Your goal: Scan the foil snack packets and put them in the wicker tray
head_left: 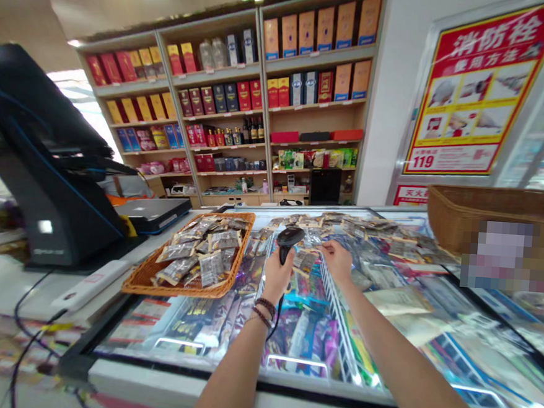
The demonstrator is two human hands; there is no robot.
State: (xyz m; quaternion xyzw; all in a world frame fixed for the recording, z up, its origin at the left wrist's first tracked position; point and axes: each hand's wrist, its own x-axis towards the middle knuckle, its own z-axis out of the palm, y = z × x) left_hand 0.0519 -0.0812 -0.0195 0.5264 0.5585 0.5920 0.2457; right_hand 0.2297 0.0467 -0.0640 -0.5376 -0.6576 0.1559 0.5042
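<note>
My left hand (277, 278) is wrapped around the handle of a black handheld barcode scanner (291, 235), its head tipped forward and its cable hanging beside my wrist. To its right, my right hand (337, 261) has thumb and finger pinched together at the edge of a small clear-and-brown packet (306, 260). That packet is just ahead of the scanner, over the glass top of a chest freezer (125, 333). Similar small packets (368, 226) lie scattered along the far side of the glass. More packets fill an orange wicker basket (245, 252) left of my hands.
A black point-of-sale terminal (60, 226) and a white power strip (90, 286) with cables stand at the left. A brown woven basket (449, 207) sits at the right. Shelves of boxed goods (228, 95) line the back wall beside a red fire-hydrant poster (484, 94).
</note>
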